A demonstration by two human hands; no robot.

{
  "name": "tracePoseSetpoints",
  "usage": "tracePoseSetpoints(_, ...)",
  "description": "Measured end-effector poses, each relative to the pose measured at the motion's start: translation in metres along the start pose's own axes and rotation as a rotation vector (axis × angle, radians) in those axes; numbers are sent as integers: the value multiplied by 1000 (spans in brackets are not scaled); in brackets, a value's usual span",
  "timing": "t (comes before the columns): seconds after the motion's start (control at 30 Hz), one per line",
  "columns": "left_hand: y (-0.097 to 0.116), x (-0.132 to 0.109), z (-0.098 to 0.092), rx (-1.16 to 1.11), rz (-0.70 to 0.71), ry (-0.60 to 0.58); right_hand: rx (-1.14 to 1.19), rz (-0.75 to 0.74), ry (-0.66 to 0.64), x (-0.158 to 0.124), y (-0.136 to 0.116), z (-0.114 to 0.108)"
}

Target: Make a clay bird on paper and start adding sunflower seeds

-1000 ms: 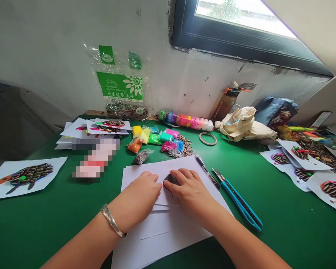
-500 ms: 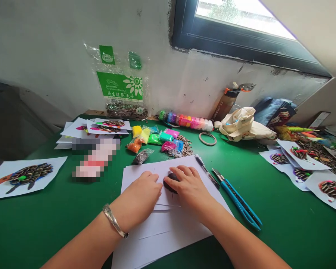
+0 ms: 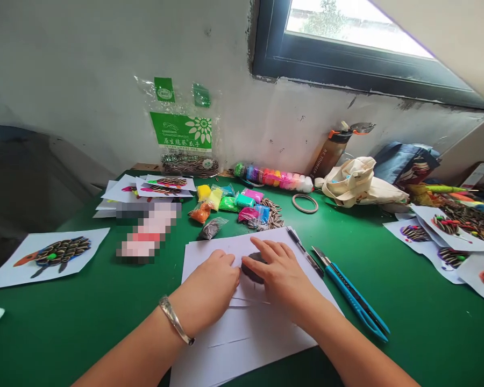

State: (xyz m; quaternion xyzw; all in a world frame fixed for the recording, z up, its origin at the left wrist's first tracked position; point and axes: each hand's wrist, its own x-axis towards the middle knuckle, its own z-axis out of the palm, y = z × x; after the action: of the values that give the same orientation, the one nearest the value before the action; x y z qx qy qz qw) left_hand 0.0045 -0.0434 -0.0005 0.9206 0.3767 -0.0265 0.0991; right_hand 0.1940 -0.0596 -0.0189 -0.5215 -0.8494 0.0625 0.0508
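Note:
A flattened round of black modelling clay (image 3: 251,268) lies on white paper (image 3: 234,365) in front of me. My right hand (image 3: 284,271) rests over its right side, fingers spread and fingertips touching the clay. Just left of the clay, my left hand (image 3: 215,279) is closed with its knuckles up on the paper. Its fingertips are tucked under, so what they may hold is hidden. Several sheets make up the stack, with a few drawn lines showing. A black pen (image 3: 305,252) lies along the right edge of the paper, and a blue utility knife (image 3: 350,295) is beside it.
Small bags of coloured clay (image 3: 228,203) and loose sunflower seeds (image 3: 273,212) are behind the paper, near a tape roll (image 3: 305,203). Seed pictures lie left (image 3: 99,242) and right (image 3: 419,252). A seed bag (image 3: 181,131), bottle (image 3: 331,150) and cloth bag (image 3: 353,185) stand by the wall.
The camera view has shifted slightly left, so everything appears farther right. The index finger of my right hand has lifted a little; my left hand stays closed beside the clay.

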Motion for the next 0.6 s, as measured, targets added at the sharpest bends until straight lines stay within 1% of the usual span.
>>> tracePoseSetpoints(0.13, 0, 0, -1, 3, 0, -5, 42, -31, 3, -1, 0, 0)
tracePoseSetpoints(0.2, 1, 1, -2, -8, -7, -4, 69, -12, 63, -2, 2, 0)
tracePoseSetpoints(0.3, 3, 2, -2, -13, -20, -11, 79, 68, 171, -4, 8, 0)
tracePoseSetpoints(0.33, 4, 2, -3, -14, -27, -22, 72, 81, 171, -3, 10, 1)
tracePoseSetpoints(0.47, 8, 1, -5, -27, -61, -60, 62, 46, 72, -2, 19, 5)
tracePoseSetpoints(0.5, 8, 0, -6, -26, -64, -66, 67, 46, 79, -2, 21, 6)
tracePoseSetpoints(0.6, 10, -2, -8, -17, -55, -94, 88, 75, 162, -5, 23, 6)
